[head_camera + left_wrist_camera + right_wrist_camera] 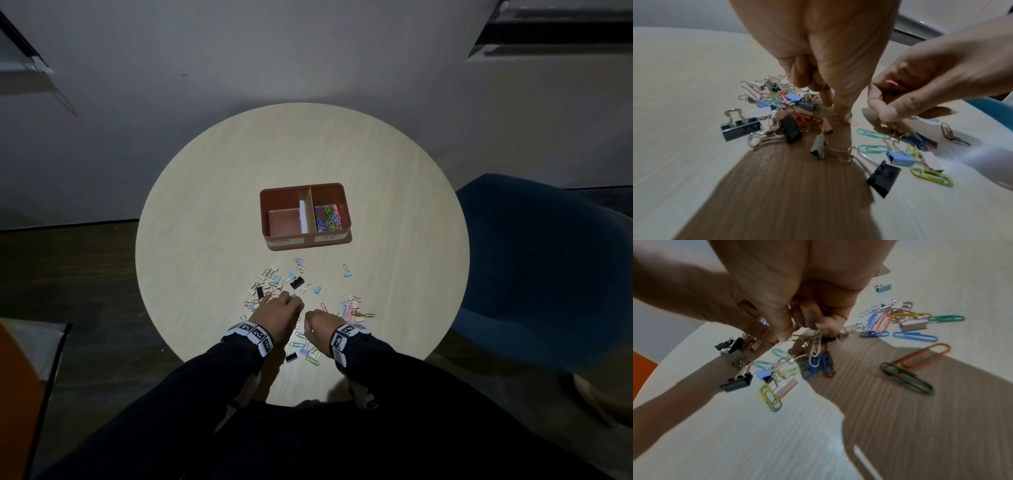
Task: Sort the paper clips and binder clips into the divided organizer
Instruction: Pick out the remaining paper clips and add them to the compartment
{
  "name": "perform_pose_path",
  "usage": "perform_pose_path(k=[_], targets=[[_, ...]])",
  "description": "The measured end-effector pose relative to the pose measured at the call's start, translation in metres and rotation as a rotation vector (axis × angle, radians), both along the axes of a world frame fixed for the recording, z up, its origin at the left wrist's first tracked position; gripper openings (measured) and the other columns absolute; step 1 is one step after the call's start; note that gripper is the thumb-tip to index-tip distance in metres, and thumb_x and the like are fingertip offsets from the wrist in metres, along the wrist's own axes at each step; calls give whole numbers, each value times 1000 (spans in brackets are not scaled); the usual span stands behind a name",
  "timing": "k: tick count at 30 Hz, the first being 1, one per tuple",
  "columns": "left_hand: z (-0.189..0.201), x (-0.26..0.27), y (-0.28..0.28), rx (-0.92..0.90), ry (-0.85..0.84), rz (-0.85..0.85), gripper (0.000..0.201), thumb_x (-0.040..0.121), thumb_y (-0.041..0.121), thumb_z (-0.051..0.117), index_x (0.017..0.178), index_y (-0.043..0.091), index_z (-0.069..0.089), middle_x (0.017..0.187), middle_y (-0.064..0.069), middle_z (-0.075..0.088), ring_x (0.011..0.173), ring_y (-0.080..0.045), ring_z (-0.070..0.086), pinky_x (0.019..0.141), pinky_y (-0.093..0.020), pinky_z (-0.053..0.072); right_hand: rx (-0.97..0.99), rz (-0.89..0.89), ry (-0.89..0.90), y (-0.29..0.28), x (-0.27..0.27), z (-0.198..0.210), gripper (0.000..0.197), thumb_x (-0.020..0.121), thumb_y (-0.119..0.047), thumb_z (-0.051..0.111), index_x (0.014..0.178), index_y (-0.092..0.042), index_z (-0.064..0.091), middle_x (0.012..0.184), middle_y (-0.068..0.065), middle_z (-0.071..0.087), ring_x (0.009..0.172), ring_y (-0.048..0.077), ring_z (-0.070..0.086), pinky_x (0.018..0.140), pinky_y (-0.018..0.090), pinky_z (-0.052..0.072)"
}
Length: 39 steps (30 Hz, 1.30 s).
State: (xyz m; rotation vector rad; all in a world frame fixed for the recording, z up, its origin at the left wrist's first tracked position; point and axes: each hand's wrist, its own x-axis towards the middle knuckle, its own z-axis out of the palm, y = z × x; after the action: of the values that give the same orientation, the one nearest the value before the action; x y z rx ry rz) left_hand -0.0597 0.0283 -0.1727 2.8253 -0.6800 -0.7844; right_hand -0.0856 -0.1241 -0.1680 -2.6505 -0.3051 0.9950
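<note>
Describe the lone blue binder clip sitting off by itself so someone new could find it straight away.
Start at the round table and find the brown divided organizer near its middle. Just in front of its right corner, toward the person, lies the light blue binder clip. It sits alone on bare wood, apart from the scattered clips around the hands, its wire handles pointing toward the organizer.

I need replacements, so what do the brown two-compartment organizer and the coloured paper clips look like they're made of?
The brown two-compartment organizer looks like matte moulded plastic: even colour, rounded corners, thin walls, though coated card cannot be ruled out. The coloured paper clips look like bent wire with a smooth coloured coating, probably vinyl over steel; the silver one pinched by the right hand looks bare metal.
</note>
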Motion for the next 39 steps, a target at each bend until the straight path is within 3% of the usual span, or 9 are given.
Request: perform_pose_path(k=[10, 16, 18, 21, 24, 27, 31, 34, 39], targets=[[0, 4, -7, 5, 26, 14, 17, 94, 23, 45, 108, 14, 52, 107, -9, 51, 82, -31, 61, 69, -40, 52, 204, -208, 73, -34, 7, 29, 14, 104, -25, 37, 97, -12, 37, 84, 8, 45, 68, 23, 39, 64, 33, 31], [21, 12, -19, -70, 37, 156, 21, 99, 30, 37, 103, 15, 50, 103, -7, 52, 82, -32, 61, 75, -38, 50, 205, -314, 81, -43, 28, 46, 11, 100, -13, 42, 97, -19, 34, 88, 8, 48, 75, 22, 46, 73, 37, 46], [32, 20, -25, -135, 44, 275, 23, 97, 39, 30, 92, 22, 45, 92, -2, 56, 75, -25, 59, 73, -38, 50, 197, -310, 51, -45, 39, 58, 16, 93, -23, 46, 82, -30, 37, 78, 5, 47, 63, 20, 44, 61, 33, 44], [55, 40, -35, -233, 127, 370, 30, 87, 44, 28, 85, 19, 44, 78, -5, 62, 73, -28, 60, 76, -41, 51, 172, -297, -69, -53, 58, 66, 14, 86, -28, 40, 76, -20, 44, 64, 3, 41, 52, 18, 31, 51, 29, 29], [78, 64, -44, -316, 143, 375, 20, 85, 32, 36, 93, 17, 47, 79, -5, 62, 76, -31, 59, 69, -37, 47, 273, -433, 7, -59, 80, 76, 14, 96, -12, 38, 103, -17, 49, 85, 10, 61, 70, 26, 56, 70, 42, 50], [100, 86, -58, -380, 81, 391, 15, 90, 9, 45, 103, 14, 47, 81, 0, 53, 74, -25, 51, 62, -31, 37, 314, -428, -3, -62, 104, 94, 14, 98, -14, 39, 101, -15, 53, 88, 15, 64, 72, 28, 58, 72, 41, 52], [108, 124, -73, -368, 44, 502, 9, 95, 12, 49, 101, 15, 55, 87, -1, 55, 82, -21, 50, 82, -38, 47, 302, -426, -130, -67, 135, 113, 11, 97, -16, 44, 92, -17, 54, 98, 13, 63, 80, 30, 60, 65, 34, 45], [109, 151, -80, -329, -27, 448, 11, 92, 3, 47, 99, 11, 50, 96, -12, 64, 87, -29, 62, 74, -36, 45, 298, -482, -169, -68, 158, 119, 10, 97, -13, 46, 95, -15, 56, 114, 13, 59, 88, 29, 60, 67, 29, 39], [117, 183, -98, -274, 32, 465, 24, 91, -3, 42, 112, 5, 52, 112, -18, 60, 103, -34, 57, 78, -33, 40, 284, -665, -93, -71, 190, 116, 27, 92, -1, 40, 97, -20, 59, 105, 13, 69, 90, 34, 67, 80, 43, 57]])
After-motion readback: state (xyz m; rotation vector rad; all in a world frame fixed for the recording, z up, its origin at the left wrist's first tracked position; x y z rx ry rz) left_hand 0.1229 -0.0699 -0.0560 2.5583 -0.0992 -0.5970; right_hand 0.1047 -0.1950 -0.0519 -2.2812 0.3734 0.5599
